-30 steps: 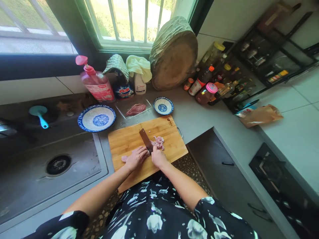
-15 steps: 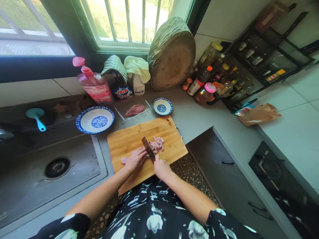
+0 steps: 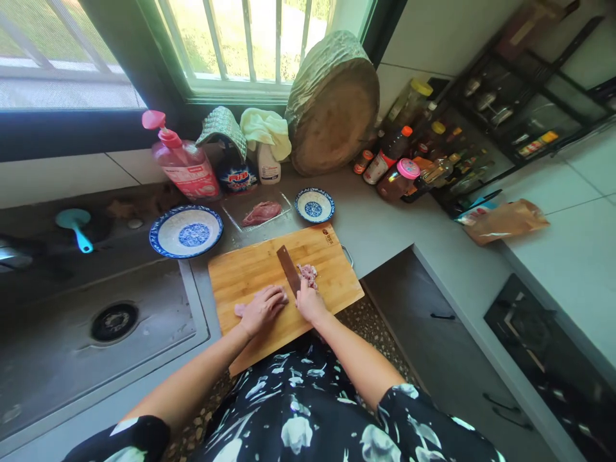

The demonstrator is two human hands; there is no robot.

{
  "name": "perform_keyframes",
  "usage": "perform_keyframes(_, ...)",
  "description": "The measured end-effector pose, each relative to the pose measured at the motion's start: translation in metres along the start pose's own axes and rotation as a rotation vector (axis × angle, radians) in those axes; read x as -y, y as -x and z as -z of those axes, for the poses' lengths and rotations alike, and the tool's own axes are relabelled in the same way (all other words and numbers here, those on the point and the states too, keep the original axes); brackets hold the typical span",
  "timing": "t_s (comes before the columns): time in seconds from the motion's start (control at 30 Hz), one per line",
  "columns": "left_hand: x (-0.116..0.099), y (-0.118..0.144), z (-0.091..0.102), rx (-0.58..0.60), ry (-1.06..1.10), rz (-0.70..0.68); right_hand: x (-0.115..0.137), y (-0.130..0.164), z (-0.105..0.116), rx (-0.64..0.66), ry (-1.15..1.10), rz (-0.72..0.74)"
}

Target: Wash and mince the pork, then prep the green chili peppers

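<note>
Knife (image 3: pixel 288 269), clenched in right hand (image 3: pixel 310 304), long axis toward window (image 3: pixel 263 45), slightly left; left hand (image 3: pixel 263 309) (curled) holding meat (image 3: pixel 239 310); wooden board (image 3: pixel 250 269); grey counter (image 3: pixel 380 228).

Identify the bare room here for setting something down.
Bare: the counter between the small bowl, cutting board and pink-lidded jar; the board's far-left part, beyond the left hand and left of the cleaver. Crowded: around the pink pump bottle and behind the jar.

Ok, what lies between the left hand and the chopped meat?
The knife, held by the right hand, and one end of the uncut meat, in the head view.
</note>
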State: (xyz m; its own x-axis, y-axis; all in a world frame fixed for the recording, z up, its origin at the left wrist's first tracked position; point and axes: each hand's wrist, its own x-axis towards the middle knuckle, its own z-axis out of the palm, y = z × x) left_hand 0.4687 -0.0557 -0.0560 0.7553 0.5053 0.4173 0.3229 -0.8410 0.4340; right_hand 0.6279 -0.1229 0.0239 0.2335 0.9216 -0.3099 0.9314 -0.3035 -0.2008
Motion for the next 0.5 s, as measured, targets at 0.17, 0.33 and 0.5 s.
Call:
perform_keyframes(0.17,-0.002,0.001,0.003,0.004,-0.014,0.003,0.002,0.012,-0.002,-0.03,0.042,0.069)
perform_keyframes(0.33,-0.002,0.001,-0.001,0.004,-0.035,0.009,-0.001,0.038,-0.009,0.015,0.058,0.109)
perform_keyframes(0.5,-0.002,0.003,-0.003,-0.025,-0.04,0.016,0.003,0.044,-0.011,0.104,0.069,0.077)
